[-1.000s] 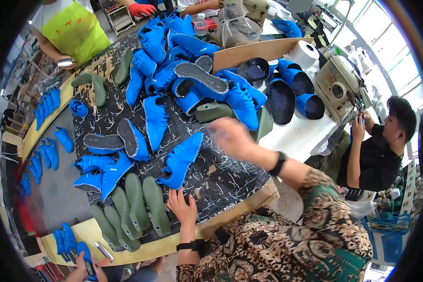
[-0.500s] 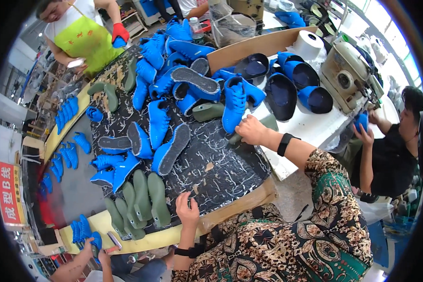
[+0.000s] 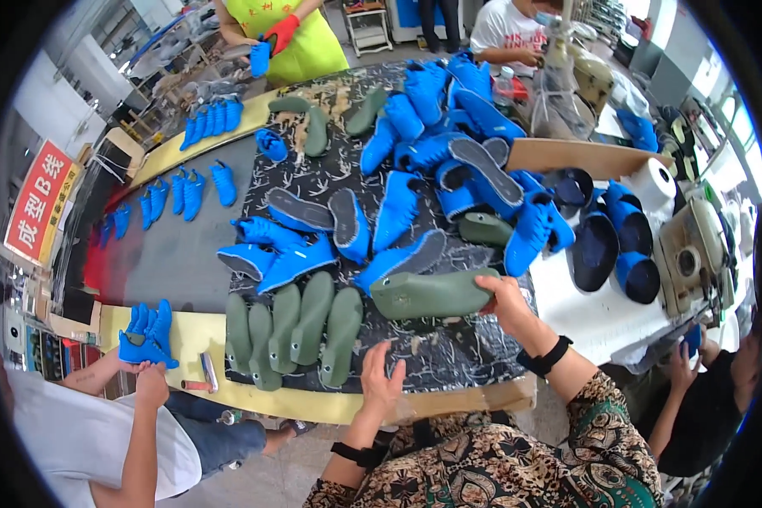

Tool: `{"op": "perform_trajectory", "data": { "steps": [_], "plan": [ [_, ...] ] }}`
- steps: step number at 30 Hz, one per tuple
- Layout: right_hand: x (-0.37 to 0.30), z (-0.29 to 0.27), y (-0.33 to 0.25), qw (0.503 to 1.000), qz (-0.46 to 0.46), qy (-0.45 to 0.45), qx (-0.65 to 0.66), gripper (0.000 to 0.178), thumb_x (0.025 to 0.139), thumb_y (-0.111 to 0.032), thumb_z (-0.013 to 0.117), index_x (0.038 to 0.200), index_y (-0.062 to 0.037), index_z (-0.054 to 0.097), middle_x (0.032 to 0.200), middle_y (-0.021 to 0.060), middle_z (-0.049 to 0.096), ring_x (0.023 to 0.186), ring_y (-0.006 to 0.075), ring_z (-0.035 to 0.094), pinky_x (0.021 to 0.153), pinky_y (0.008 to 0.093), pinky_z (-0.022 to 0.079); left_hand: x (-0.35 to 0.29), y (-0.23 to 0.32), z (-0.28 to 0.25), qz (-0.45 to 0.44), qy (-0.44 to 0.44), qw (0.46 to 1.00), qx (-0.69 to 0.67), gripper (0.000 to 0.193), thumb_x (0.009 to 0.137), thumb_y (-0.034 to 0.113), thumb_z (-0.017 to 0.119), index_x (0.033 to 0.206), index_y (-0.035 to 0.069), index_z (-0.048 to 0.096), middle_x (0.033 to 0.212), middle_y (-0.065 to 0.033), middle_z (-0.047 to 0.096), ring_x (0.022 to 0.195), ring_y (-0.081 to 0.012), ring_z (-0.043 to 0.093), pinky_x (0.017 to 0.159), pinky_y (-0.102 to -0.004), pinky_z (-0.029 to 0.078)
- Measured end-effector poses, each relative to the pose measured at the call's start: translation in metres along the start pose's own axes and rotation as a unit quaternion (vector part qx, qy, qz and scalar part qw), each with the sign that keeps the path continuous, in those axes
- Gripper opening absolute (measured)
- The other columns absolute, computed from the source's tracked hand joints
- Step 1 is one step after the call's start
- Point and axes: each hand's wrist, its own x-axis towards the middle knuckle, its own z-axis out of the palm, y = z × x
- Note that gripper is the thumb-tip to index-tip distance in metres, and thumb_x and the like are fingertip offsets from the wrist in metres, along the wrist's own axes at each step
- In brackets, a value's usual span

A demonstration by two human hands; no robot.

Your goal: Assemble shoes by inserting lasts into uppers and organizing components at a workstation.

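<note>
My right hand point(image 3: 510, 303) grips the heel end of an olive-green shoe last point(image 3: 432, 294), held sideways just above the patterned black mat point(image 3: 449, 356). My left hand point(image 3: 383, 383) rests flat and open on the mat near the table's front edge. To its left, a row of several green lasts point(image 3: 300, 326) stands side by side. Behind them lie blue shoes point(image 3: 284, 254), some turned sole-up with grey soles showing.
A big heap of blue shoes point(image 3: 449, 135) fills the far mat. Dark blue uppers point(image 3: 605, 241) and a white tape roll point(image 3: 652, 182) lie on the right. One person point(image 3: 102, 423) holds blue shoes point(image 3: 148, 334) at lower left; another sits right; two work at the far side.
My right hand reached into the pile, took a green last and brought it near, toward the row of lasts. My left hand stayed on the mat. My view shifted.
</note>
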Motion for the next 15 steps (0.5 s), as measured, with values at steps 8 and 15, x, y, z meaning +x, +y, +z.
{"op": "perform_trajectory", "data": {
  "steps": [8,15],
  "plan": [
    [0.075,0.139,-0.062,0.957,-0.036,-0.087,0.273,0.037,0.086,-0.030,0.047,0.114,-0.0061,0.049,0.112,0.0115,0.055,0.100,0.0242,0.054,0.086,0.0347,0.040,-0.013,-0.057,0.024,0.042,-0.065,0.988,0.132,0.040,0.073,0.022,0.061,0.108,0.003,0.052,0.102,-0.0134,0.050,0.098,-0.0318,0.045,0.085,-0.0419,0.035],
    [0.144,0.204,-0.084,0.834,-0.355,-0.355,-0.228,0.036,0.083,-0.012,0.052,0.117,0.0003,0.047,0.117,0.0150,0.053,0.089,0.0255,0.060,0.080,0.0360,0.047,-0.005,-0.055,0.019,0.073,-0.037,0.990,0.118,0.040,0.072,0.020,0.060,0.107,0.003,0.052,0.097,-0.0143,0.050,0.094,-0.0329,0.045,0.082,-0.0430,0.036]
  ]
}}
